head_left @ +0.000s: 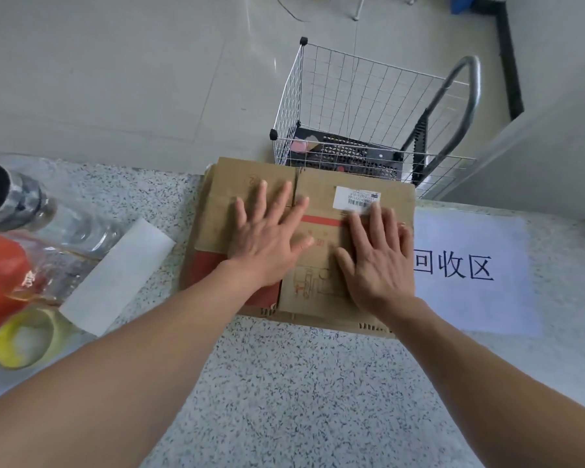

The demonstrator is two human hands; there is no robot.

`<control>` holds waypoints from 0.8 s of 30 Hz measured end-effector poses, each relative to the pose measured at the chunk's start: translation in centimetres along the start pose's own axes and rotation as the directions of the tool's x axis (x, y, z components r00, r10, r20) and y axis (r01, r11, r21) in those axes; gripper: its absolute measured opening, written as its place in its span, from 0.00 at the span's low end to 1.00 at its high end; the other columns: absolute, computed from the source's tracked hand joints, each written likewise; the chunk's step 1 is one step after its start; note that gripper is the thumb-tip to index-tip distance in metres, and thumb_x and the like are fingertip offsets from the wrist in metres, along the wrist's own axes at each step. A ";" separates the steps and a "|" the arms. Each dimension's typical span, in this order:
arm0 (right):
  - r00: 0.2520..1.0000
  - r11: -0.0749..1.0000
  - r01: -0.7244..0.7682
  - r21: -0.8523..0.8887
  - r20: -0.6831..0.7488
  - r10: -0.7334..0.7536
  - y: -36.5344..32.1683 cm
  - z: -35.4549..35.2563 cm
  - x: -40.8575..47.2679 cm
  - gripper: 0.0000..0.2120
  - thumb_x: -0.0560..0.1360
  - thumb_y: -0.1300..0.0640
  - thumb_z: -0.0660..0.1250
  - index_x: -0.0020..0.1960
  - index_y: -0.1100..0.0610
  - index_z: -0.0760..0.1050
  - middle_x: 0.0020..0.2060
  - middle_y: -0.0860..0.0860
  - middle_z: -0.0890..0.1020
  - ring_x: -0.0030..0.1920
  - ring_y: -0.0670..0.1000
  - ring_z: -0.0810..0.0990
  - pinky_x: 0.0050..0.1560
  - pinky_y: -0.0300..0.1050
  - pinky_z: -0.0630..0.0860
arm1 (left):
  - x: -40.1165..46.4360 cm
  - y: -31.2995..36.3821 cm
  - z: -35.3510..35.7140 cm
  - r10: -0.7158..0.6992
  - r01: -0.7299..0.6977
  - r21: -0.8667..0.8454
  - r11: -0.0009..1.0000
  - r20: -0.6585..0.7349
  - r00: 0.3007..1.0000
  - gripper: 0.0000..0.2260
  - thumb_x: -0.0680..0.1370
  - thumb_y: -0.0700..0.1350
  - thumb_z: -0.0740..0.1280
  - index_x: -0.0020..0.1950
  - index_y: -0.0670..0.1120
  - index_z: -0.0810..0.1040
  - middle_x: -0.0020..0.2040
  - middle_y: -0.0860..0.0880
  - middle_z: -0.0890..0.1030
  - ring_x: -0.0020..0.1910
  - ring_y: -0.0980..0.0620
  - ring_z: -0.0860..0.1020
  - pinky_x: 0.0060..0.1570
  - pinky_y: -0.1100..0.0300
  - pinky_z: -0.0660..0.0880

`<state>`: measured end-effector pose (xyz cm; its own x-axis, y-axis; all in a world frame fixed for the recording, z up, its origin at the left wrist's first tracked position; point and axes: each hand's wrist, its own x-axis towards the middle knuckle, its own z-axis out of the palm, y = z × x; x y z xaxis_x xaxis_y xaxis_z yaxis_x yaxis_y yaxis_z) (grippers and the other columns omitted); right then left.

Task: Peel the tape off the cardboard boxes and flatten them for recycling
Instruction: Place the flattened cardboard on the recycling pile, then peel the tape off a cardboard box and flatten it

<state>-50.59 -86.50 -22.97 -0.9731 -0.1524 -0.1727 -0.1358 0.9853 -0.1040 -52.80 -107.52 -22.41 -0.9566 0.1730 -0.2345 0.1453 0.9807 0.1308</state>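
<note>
A flattened brown cardboard box (pixel 321 184) lies on the speckled counter (pixel 284 383), stacked on other flat cardboard whose red-printed part (pixel 206 265) shows at the lower left. It carries a white barcode label (pixel 353 197) and a red stripe (pixel 321 220). My left hand (pixel 267 238) presses flat on the middle of the box, fingers spread and straight. My right hand (pixel 377 255) presses flat on its right part, fingertips touching the label's lower edge.
A white sheet with black characters (pixel 470 268) lies right of the box. At the left are a yellow tape roll (pixel 24 339), a white strip (pixel 119 275), clear plastic bottles (pixel 65 228) and an orange bag (pixel 0 275). Behind the counter stands a wire basket (pixel 362 106) on a trolley.
</note>
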 end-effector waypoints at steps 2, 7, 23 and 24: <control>1.000 1.000 -0.009 -0.010 -0.007 0.009 0.1 0.6 0.0 0.35 0.78 0.30 0.33 0.81 0.44 0.37 0.80 0.53 0.37 0.80 0.55 0.35 0.78 0.62 0.41 | 0.1 -0.3 0.8 0.010 -0.010 0.028 1.000 -0.008 1.000 0.32 0.80 0.69 0.43 0.80 0.59 0.37 0.80 0.51 0.33 0.78 0.40 0.32 0.73 0.30 0.38; 1.000 1.000 -0.013 -0.004 -0.017 0.012 -0.1 0.8 0.0 0.35 0.79 0.30 0.35 0.81 0.44 0.38 0.81 0.53 0.38 0.80 0.55 0.35 0.78 0.62 0.42 | 0.1 -0.3 0.9 0.009 -0.008 0.045 0.999 -0.017 1.000 0.33 0.79 0.70 0.41 0.80 0.59 0.37 0.80 0.51 0.34 0.78 0.40 0.34 0.72 0.31 0.37; 0.975 0.860 -0.087 0.502 -0.134 0.177 7.4 -6.3 -9.5 0.24 0.83 0.48 0.58 0.76 0.57 0.66 0.78 0.55 0.64 0.78 0.55 0.59 0.75 0.53 0.58 | -6.0 13.2 -5.3 0.140 -0.146 -0.082 0.986 -0.067 0.988 0.23 0.82 0.57 0.59 0.75 0.49 0.68 0.79 0.48 0.62 0.79 0.46 0.56 0.77 0.47 0.53; 0.971 0.860 -0.104 0.499 -0.135 0.196 8.8 -6.5 -11.2 0.24 0.83 0.49 0.59 0.76 0.58 0.66 0.77 0.56 0.64 0.78 0.56 0.60 0.75 0.53 0.59 | -6.9 15.4 -5.5 0.182 -0.185 -0.078 0.980 -0.053 0.982 0.22 0.82 0.57 0.59 0.74 0.49 0.68 0.77 0.49 0.64 0.77 0.47 0.59 0.76 0.48 0.56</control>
<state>-42.12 -75.60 -15.56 -0.9969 0.0555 -0.0560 0.0773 0.8249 -0.5600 -45.41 -94.10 -13.48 -0.9262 0.3432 -0.1559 0.3000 0.9216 0.2462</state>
